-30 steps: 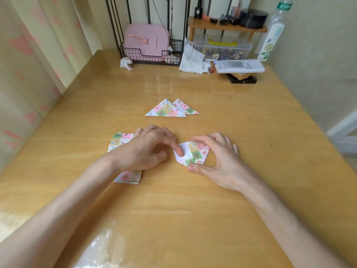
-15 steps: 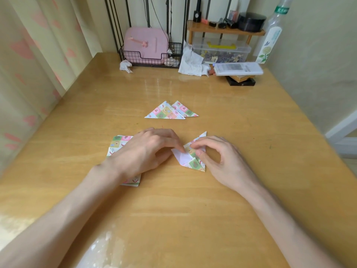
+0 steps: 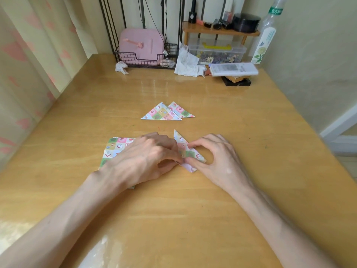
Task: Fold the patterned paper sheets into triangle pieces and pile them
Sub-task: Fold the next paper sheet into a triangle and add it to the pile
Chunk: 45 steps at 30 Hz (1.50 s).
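Sheet [image 3: 180, 140] long axis diagonal, tip pointing away; left hand [image 3: 146, 159], right hand [image 3: 216, 157] grips pinch it.

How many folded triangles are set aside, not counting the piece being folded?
2: the front triangle lies midway up the table, the rear triangle peeks out behind its right edge. Others may hide beneath.

Single cam, head-worn, wide-angle. Looks fwd & down along the table [image 3: 173, 219] from its near edge. Forearms enter from the bottom corners. Left hand [image 3: 146, 157], right hand [image 3: 218, 159] & folded paper [image 3: 180, 139] sit close, mid-frame. Wire basket [image 3: 146, 63] at the far edge, up top.
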Motion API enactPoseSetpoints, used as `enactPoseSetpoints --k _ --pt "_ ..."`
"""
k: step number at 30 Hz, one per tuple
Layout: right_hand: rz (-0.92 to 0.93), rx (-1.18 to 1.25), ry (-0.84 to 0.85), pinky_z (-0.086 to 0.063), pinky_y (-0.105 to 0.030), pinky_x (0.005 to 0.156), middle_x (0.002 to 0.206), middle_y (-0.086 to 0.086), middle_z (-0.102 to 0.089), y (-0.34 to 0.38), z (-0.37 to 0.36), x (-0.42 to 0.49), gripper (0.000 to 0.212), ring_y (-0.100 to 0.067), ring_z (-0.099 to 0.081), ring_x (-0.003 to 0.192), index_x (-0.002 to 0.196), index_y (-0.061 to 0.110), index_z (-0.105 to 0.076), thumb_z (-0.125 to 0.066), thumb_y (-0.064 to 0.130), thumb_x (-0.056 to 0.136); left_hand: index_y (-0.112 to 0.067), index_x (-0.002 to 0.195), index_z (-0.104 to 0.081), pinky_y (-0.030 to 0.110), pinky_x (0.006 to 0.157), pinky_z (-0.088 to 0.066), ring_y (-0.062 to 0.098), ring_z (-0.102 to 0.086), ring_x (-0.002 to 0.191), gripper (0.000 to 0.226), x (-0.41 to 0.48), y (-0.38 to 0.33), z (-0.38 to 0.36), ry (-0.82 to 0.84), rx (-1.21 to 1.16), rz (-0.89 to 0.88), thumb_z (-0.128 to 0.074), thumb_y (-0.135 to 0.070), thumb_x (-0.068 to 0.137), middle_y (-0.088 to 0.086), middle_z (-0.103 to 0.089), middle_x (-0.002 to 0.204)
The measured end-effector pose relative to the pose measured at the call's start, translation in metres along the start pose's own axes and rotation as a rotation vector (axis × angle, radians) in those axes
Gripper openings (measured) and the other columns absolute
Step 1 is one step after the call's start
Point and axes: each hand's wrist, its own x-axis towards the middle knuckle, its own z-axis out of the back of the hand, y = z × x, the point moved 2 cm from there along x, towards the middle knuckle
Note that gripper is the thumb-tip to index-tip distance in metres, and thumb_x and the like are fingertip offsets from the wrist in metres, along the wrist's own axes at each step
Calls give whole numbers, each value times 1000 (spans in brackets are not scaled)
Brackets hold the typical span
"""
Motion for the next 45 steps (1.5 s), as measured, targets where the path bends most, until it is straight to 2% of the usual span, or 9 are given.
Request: enactPoseSetpoints --k 6,10,14,19,22,28,31,38,45 --pt "64 -89 -145 -51 -42 78 85 11 -70 5 3 -1 9 -16 -65 81 102 21 -74 -72 25 95 -31 95 -80 36 72 -52 14 -66 84 15 0 0 2 -10 6 10 -78 -19 87 -15 -70 97" --pt "-23 -114 -184 -52 -39 67 92 12 -61 -1 8 1 34 -15 -60 81 120 26 -64 -74 20 89 -28 91 -78 37 79 -50 12 -66 101 9 1 -1 3 -10 -9 4 -77 -20 88 -15 -72 102" --pt "10 -203 -201 -51 -41 66 104 6 -50 -3 11 3 40 -19 -52 97 109 22 -61 -82 7 78 -30 94 -78 29 85 -50 11 -69 92 6 -1 -3 3 4 -72 68 -73 -29 92 -16 -73 105" --pt "225 -151 -51 -49 -43 78 97 4 -68 -7 7 4 27 -23 -60 94 94 13 -76 -66 -10 85 -32 95 -78 18 81 -41 10 -65 83 6 -1 -5 5 15 -68 100 -73 -31 92 -17 -74 103" --pt "188 -12 56 -49 -41 88 100 10 -72 -14 12 4 23 -15 -64 97 97 15 -78 -64 -3 90 -32 95 -76 19 77 -42 12 -65 80 7 -2 -6 8 18 -58 118 -70 -33 93 -18 -74 102" --pt "180 79 177 -41 -29 104 110 17 -72 -22 26 -1 26 -2 -64 111 102 25 -75 -87 33 80 -33 98 -75 31 77 -52 12 -68 82 10 -1 -6 9 25 -45 124 -67 -35 94 -19 -74 102" --pt "173 75 169 -40 -32 106 115 15 -72 -26 24 -1 20 2 -61 115 96 25 -78 -86 34 81 -34 101 -74 33 79 -53 10 -68 86 13 -2 -5 8 37 -55 142 -64 -38 95 -20 -73 104" --pt "152 90 163 -46 -35 103 117 16 -71 -30 20 0 2 -2 -63 112 92 24 -79 -77 25 91 -24 103 -76 27 85 -44 12 -60 96 23 -1 3 2 17 -8 215 -64 -43 96 -12 -67 104" --pt "55 6 29 -38 -41 104 104 11 -58 -28 13 2 26 -17 -47 117 83 24 -75 -67 47 92 -23 80 -62 38 84 -46 15 -53 90 29 1 4 -2 9 -163 375 -65 -48 93 -10 -59 87"
